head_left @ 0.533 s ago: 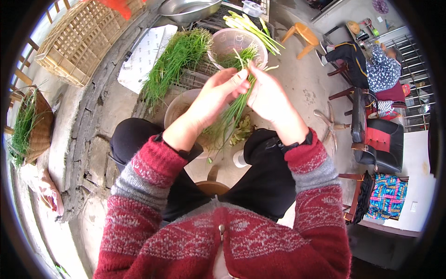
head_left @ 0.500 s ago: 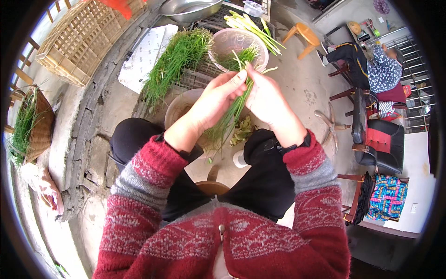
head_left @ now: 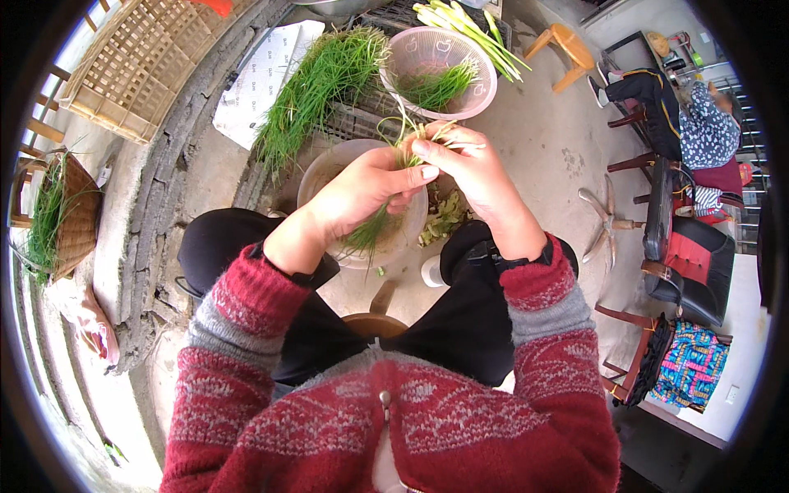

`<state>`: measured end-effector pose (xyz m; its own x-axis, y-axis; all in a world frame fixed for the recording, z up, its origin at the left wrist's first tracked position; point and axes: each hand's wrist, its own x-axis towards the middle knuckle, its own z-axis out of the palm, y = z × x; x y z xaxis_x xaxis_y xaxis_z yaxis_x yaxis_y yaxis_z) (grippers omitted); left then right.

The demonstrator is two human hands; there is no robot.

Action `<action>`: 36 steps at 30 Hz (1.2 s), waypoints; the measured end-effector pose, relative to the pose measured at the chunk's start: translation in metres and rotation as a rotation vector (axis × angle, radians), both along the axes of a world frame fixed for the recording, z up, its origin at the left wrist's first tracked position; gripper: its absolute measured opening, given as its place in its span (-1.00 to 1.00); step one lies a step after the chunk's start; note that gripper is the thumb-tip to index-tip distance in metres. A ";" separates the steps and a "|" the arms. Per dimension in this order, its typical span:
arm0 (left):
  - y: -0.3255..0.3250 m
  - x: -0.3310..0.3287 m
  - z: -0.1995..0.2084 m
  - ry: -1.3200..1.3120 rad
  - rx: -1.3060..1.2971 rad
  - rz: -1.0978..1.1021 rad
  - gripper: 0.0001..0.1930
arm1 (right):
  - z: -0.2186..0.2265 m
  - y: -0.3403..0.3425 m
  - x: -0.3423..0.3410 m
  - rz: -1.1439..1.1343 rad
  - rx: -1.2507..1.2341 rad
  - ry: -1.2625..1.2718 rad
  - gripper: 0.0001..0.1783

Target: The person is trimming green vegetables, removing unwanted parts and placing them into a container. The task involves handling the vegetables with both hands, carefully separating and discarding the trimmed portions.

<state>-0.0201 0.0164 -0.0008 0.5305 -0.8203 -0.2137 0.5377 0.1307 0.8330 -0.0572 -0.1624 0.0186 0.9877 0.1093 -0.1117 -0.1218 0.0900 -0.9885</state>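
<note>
Both my hands meet over a pale basin (head_left: 306, 185), with a small bunch of chives (head_left: 371, 232) between them. My left hand (head_left: 362, 185) closes around the bunch, and its green leaf ends hang below toward the basin. With thumb and fingers, my right hand (head_left: 468, 164) pinches the pale stem ends, which stick out loosely at the top. Beyond the hands, a pink colander (head_left: 486, 100) holds more chives (head_left: 440, 89). A large heap of chives (head_left: 325, 86) lies to the left of the colander.
Long pale green stalks (head_left: 468, 33) lie behind the colander. Wilted leaves (head_left: 444, 218) sit beside the basin. At left are a bamboo crate (head_left: 136, 70) and a wicker basket (head_left: 80, 222). A wooden stool (head_left: 563, 53) and a seated person (head_left: 708, 123) are at right.
My hands have come nearer to me, from the colander's edge to above the basin. The bunch's stem ends now splay more, and fewer leaves show below the hands.
</note>
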 end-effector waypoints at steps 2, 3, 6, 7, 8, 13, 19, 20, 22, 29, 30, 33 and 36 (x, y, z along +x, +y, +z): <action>-0.001 0.002 0.001 0.010 -0.012 0.022 -0.74 | 0.005 -0.006 0.001 0.040 0.129 0.006 -0.81; -0.001 0.003 0.002 -0.018 -0.018 0.029 -0.74 | 0.007 -0.008 0.004 0.029 0.077 0.014 -0.81; -0.004 0.003 0.005 -0.091 0.003 0.065 -0.73 | 0.009 -0.016 0.007 0.058 0.105 -0.013 -0.80; -0.006 0.004 0.005 -0.117 0.015 0.081 -0.73 | 0.009 -0.018 0.007 0.020 0.074 -0.022 -0.79; -0.006 0.004 0.006 -0.136 0.031 0.095 -0.73 | 0.009 -0.019 0.008 -0.012 0.051 -0.040 -0.78; -0.010 0.008 0.010 -0.166 0.042 0.197 -0.70 | 0.010 -0.022 0.014 -0.102 0.052 -0.025 -0.73; -0.005 0.015 0.016 -0.098 -0.006 0.263 -0.73 | 0.018 -0.025 0.012 -0.135 0.041 -0.069 -0.75; -0.005 0.015 0.017 -0.086 -0.001 0.264 -0.74 | 0.018 -0.025 0.012 -0.136 0.050 -0.093 -0.75; -0.005 0.015 0.018 -0.098 -0.001 0.280 -0.75 | 0.018 -0.025 0.010 -0.142 0.061 -0.124 -0.75; -0.007 0.015 0.023 -0.063 -0.048 0.265 -0.76 | 0.021 -0.024 0.003 -0.127 0.071 -0.141 -0.71; -0.007 0.014 0.023 -0.076 -0.050 0.266 -0.75 | 0.022 -0.025 0.002 -0.117 0.080 -0.140 -0.71; -0.008 0.011 0.023 -0.115 -0.021 0.268 -0.71 | 0.022 -0.025 0.003 -0.109 0.040 -0.110 -0.68; -0.006 0.010 0.023 -0.163 -0.049 0.198 -0.68 | 0.022 -0.024 0.004 -0.101 -0.098 -0.070 -0.68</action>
